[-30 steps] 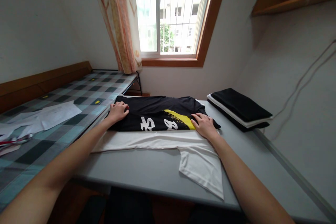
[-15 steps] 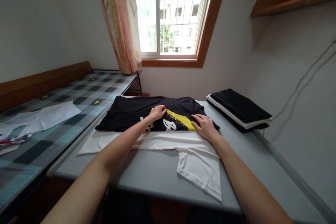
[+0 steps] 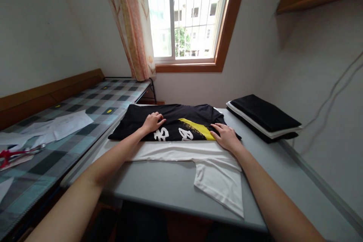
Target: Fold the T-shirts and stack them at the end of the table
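Observation:
A black shirt (image 3: 172, 115) with white lettering and a yellow stripe lies folded over on the grey table (image 3: 159, 183). Under its near edge, part of a white shirt (image 3: 218, 177) shows, its sleeve spread toward the table's front edge. My left hand (image 3: 153, 121) rests on the left half of the black cloth, left of the lettering, fingers slightly bent and apart. My right hand (image 3: 226, 135) lies on the black cloth at the right, beside the yellow stripe, fingers spread.
A stack of folded black and white clothes (image 3: 263, 115) sits at the table's back right. On the left, a checked bed (image 3: 85, 100) holds white papers (image 3: 68, 124) and red-handled scissors (image 3: 17, 154). A window and curtain are behind.
My left hand has moved left across the black shirt, away from the yellow stripe, and more of the lettering shows. My right hand stays at the stripe's right end. The view has shifted slightly.

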